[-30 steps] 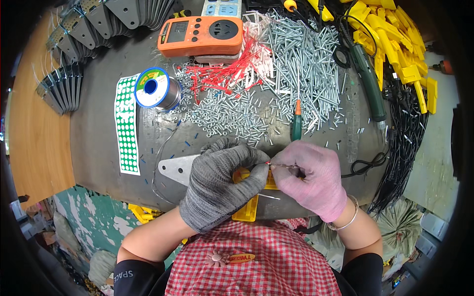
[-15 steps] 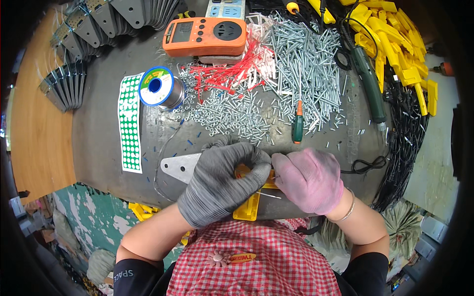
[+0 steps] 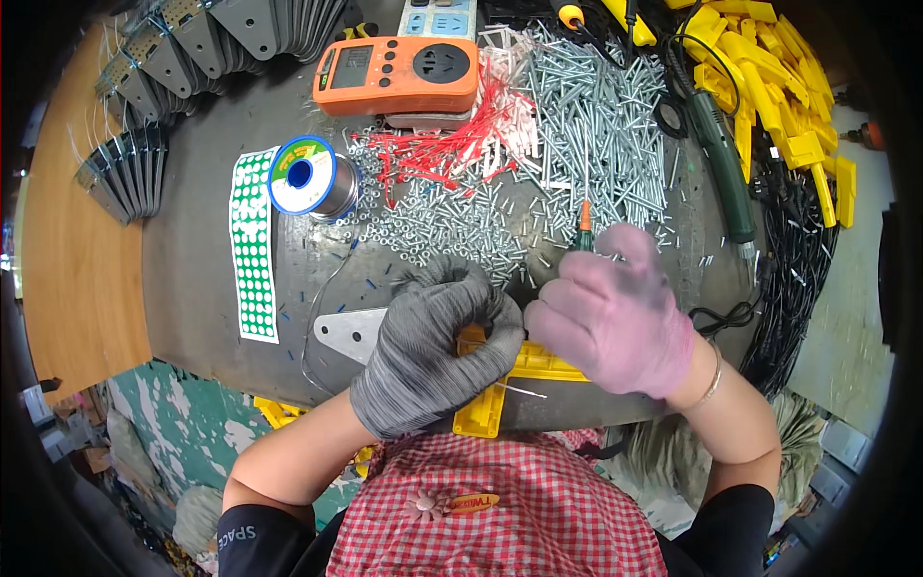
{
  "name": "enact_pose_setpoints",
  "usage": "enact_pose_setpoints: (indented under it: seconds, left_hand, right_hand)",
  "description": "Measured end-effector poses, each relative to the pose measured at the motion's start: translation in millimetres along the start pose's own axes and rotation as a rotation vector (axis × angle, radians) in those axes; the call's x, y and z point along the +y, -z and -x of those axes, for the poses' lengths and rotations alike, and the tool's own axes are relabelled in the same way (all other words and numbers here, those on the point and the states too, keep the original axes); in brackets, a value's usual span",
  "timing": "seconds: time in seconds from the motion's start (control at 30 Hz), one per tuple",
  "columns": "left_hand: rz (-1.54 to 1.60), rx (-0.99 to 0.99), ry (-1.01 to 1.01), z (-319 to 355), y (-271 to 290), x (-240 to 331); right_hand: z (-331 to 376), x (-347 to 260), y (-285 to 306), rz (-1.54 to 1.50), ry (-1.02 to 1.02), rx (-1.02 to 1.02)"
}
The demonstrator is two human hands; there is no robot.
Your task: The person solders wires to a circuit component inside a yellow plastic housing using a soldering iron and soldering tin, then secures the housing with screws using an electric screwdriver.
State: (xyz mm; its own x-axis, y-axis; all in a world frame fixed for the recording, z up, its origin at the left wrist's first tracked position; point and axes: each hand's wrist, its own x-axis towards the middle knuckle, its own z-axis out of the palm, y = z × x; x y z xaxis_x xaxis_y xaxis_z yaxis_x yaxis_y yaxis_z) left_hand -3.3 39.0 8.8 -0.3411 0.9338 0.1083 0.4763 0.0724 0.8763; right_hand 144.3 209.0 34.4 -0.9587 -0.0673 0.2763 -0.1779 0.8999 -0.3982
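Observation:
My left hand [image 3: 433,346], in a grey striped glove, is closed over a yellow plastic part [image 3: 478,413], thumb and fingertips pinched together. A flat grey metal plate [image 3: 344,334] with holes sticks out to its left, and a thin white wire [image 3: 526,391] out to the right. My right hand [image 3: 611,322], in a pink glove and slightly blurred, is curled beside the left fingertips, above the right arm of the yellow part. What its fingers hold, if anything, is hidden. Just beyond it lies a screwdriver [image 3: 585,216], its green handle partly covered by the hand.
Loose screws [image 3: 606,125], nuts and red wire pieces [image 3: 433,154] are heaped beyond my hands. A solder spool [image 3: 312,178], a green dot sticker sheet [image 3: 253,250] and an orange meter [image 3: 396,75] stand left. Yellow parts [image 3: 760,67] and black cables [image 3: 793,269] fill the right.
My right hand has moved up and slightly right, over the screwdriver's handle end, baring more of the yellow part. My left hand has stayed nearly in place.

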Motion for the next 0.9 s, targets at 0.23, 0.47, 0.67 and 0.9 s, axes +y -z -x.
enact_pose_setpoints:
  seconds: [0.23,0.47,0.67,0.9]
  left_hand:
    - [-0.571,0.207,-0.357,29,-14,-3]
    - [-0.150,0.078,-0.186,9,-1,2]
    - [-0.430,0.127,-0.279,17,-4,5]
    - [-0.289,0.287,0.037,66,46,12]
  right_hand:
    - [-9,-7,-2,-0.860,-0.528,-0.183]
    - [0,-11,6,0.092,0.050,0.041]
    - [0,-14,-7,-0.247,-0.224,0.084]
    - [3,19,-3,-0.360,-0.290,-0.063]
